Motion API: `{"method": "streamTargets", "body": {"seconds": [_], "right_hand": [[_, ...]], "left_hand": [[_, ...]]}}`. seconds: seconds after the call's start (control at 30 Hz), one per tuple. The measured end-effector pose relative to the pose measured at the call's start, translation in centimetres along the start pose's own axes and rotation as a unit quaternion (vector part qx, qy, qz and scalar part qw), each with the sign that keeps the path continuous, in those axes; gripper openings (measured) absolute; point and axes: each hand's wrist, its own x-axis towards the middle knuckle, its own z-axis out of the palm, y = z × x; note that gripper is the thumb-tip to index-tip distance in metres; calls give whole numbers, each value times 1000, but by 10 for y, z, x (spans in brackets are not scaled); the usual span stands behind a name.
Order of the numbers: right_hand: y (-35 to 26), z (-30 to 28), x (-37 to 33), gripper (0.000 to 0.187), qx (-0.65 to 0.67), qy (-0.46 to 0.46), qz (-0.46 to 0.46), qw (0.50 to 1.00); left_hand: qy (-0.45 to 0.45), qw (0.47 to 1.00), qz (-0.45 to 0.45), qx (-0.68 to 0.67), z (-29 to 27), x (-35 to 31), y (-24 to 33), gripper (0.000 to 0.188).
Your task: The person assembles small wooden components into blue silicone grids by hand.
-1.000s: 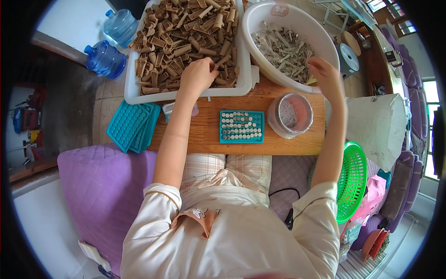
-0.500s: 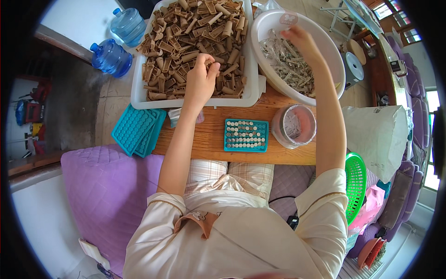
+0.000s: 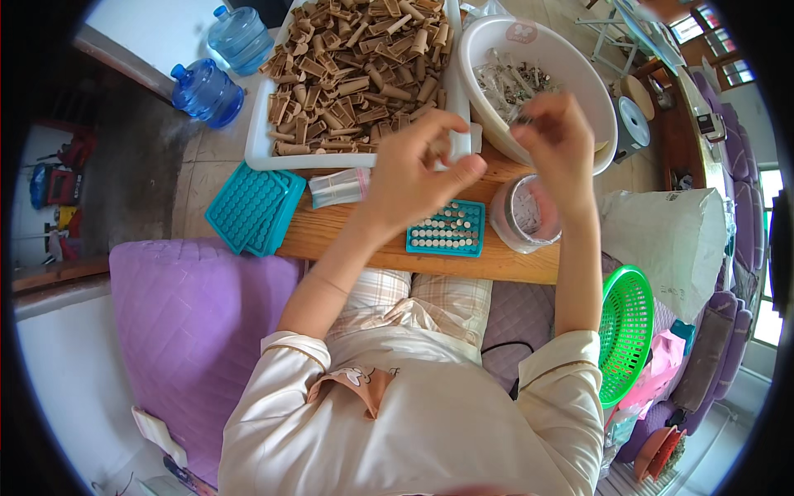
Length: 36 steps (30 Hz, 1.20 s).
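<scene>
My left hand (image 3: 422, 169) is raised over the table's middle, blurred by motion, thumb and forefinger curved apart. Its other fingers are curled, so I cannot tell whether it holds anything. Near the white basin (image 3: 602, 124), my right hand (image 3: 562, 140) pinches a small dark piece (image 3: 523, 121), its kind unclear. Thin metallic pieces and clear plastic (image 3: 504, 78) lie in the basin. Brown half-tube pieces (image 3: 356, 74) fill the white tray (image 3: 258, 136). Below my left hand lies a teal pitted tray (image 3: 447, 240) with rows of small silvery discs, partly hidden by that hand.
A pinkish tub (image 3: 504, 211) with pale bits inside stands right of the teal tray. Stacked teal trays (image 3: 252, 207) and clear plastic bags (image 3: 339, 187) lie on the left of the wooden table (image 3: 331, 227). A green basket (image 3: 624, 339) is by my right elbow.
My left hand has left the brown pieces and come nearer, toward the middle. My right hand has drawn back from inside the basin to its near edge, pinching a small dark piece. The view has shifted slightly.
</scene>
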Motion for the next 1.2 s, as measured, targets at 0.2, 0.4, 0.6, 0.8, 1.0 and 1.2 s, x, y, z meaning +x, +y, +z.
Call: {"method": "streamTargets", "body": {"seconds": [0.2,0.4,0.6,0.8,1.0,1.2], "right_hand": [[-31,23,-44,22,-157,-45,-223,961],[-51,26,-66,22,-124,-87,-158,976],[-54,26,-76,22,-117,-93,-131,980],[-52,27,-82,21,-124,-63,-124,983],[-43,32,-90,20,-89,-35,-71,993],[-40,45,-101,19,5,10,61,998]], "left_hand": [[29,993,-73,-89,13,-40,19,32],[69,979,-24,-189,13,-70,15,27],[36,972,-90,-215,9,-84,13,25],[53,973,-82,-210,15,-88,15,25],[52,929,-154,-332,19,-93,13,20],[-26,728,-176,-662,10,-95,-17,29]]}}
